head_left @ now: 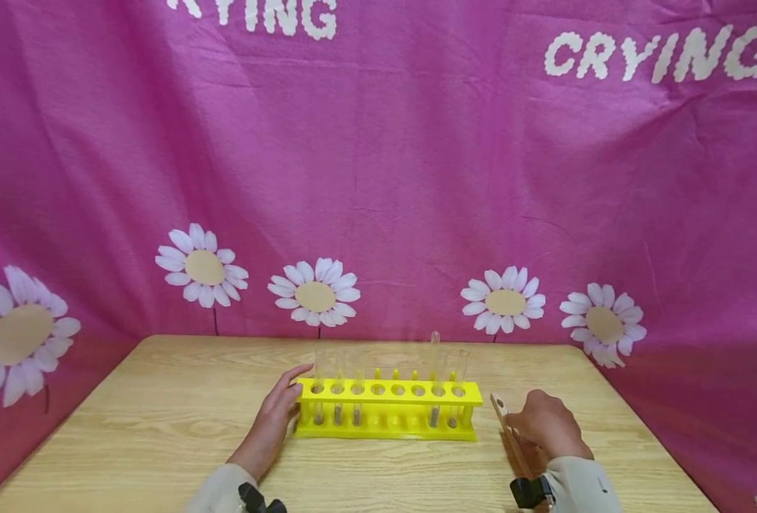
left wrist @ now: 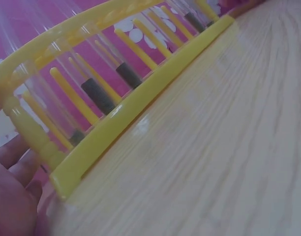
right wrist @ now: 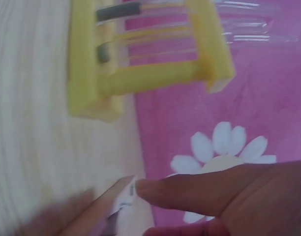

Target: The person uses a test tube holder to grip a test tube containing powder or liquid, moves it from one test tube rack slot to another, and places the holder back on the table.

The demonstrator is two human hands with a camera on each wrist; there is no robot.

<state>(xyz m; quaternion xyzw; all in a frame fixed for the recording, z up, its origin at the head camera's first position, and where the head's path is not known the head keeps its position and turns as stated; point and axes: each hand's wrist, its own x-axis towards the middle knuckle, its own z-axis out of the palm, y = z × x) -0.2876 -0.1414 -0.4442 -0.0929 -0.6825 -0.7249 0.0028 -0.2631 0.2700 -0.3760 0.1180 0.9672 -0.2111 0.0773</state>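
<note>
A yellow test tube rack point(head_left: 388, 392) stands on the table. Several glass test tubes point(head_left: 338, 406) with dark material at the bottom are in its holes, toward both ends. Another tube point(head_left: 435, 338) rises behind, bottom end up, at the rear pegs. My left hand point(head_left: 274, 420) grips the rack's left end, its fingers point(left wrist: 15, 152) beside the end post in the left wrist view. Right of the rack, my right hand point(head_left: 545, 422) pinches a wooden test tube clamp point(head_left: 499, 406), a strip with a hole near its tip. The clamp stays apart from the rack; its near end is partly hidden.
The wooden table point(head_left: 160, 399) runs back to a pink cloth point(head_left: 378, 178) with white daisies and lettering. Yellow pegs point(head_left: 396, 374) stick up along the rack's rear, and the glass tubes reach well above its top.
</note>
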